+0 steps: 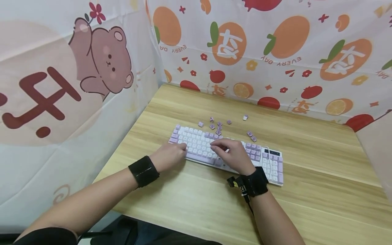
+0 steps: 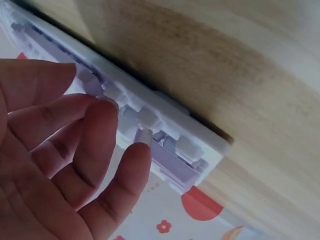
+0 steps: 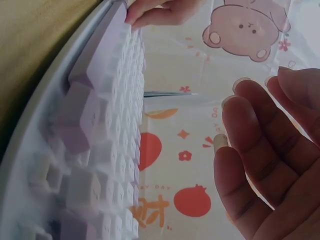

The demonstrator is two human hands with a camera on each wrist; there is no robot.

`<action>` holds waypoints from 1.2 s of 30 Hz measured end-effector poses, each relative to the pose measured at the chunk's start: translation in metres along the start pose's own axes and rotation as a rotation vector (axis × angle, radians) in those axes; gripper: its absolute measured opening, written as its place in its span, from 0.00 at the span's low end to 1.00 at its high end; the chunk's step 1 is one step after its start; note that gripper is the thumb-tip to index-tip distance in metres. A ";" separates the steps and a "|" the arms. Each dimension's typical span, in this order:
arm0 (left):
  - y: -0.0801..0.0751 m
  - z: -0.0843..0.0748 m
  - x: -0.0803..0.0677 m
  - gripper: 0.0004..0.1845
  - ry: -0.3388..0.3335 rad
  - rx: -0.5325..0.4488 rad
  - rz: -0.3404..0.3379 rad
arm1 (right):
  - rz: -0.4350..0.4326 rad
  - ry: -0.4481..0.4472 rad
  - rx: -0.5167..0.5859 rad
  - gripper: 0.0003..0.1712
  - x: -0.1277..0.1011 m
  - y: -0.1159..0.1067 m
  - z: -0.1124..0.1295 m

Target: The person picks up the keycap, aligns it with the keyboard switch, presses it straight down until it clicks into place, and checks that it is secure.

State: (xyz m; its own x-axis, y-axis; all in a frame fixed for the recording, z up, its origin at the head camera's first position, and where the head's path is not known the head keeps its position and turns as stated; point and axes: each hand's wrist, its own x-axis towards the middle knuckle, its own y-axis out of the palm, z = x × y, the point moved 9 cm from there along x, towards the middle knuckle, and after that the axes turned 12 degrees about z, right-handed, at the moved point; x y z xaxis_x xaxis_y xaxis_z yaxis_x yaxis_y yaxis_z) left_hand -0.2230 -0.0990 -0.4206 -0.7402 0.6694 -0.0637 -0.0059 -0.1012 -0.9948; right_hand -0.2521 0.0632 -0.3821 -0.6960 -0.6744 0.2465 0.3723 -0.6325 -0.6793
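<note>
A white and purple keyboard (image 1: 269, 163) lies on the wooden table (image 1: 306, 204). My left hand (image 1: 183, 147) rests at its left end. In the left wrist view its loosely bent fingers (image 2: 100, 135) touch the keys along the keyboard's (image 2: 170, 135) edge. My right hand (image 1: 215, 144) hovers over the middle keys, holding nothing. In the right wrist view its fingers (image 3: 250, 135) are spread and nearly straight, just off the keyboard (image 3: 100, 125). Several loose purple keycaps (image 1: 218, 124) lie behind the keyboard, with two more (image 1: 251, 136) to the right and a pale one (image 1: 245, 117) farther back.
Printed cloth walls close in the table: a bear print (image 1: 104, 58) on the left, an orange fruit print (image 1: 275, 47) at the back. Bare wood lies in front of the keyboard and to its right. Black straps (image 1: 144, 171) sit on both wrists.
</note>
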 end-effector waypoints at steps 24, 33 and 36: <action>0.001 0.026 -0.003 0.12 -0.137 -0.342 0.040 | 0.378 0.537 -0.472 0.22 0.063 -0.093 -0.166; 0.002 0.019 0.002 0.10 -0.127 -0.346 0.032 | 0.499 0.681 -0.473 0.34 0.065 -0.084 -0.198; 0.003 0.017 0.003 0.11 -0.125 -0.354 0.029 | 0.519 0.721 -0.460 0.34 0.064 -0.081 -0.208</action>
State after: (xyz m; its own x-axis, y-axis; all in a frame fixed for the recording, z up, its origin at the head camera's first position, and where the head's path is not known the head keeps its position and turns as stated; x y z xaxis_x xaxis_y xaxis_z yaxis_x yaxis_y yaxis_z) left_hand -0.2371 -0.1101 -0.4227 -0.8132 0.5725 -0.1044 0.2334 0.1566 -0.9597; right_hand -0.4548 0.1503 -0.4547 -0.7773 -0.3371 -0.5312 0.5682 -0.0136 -0.8228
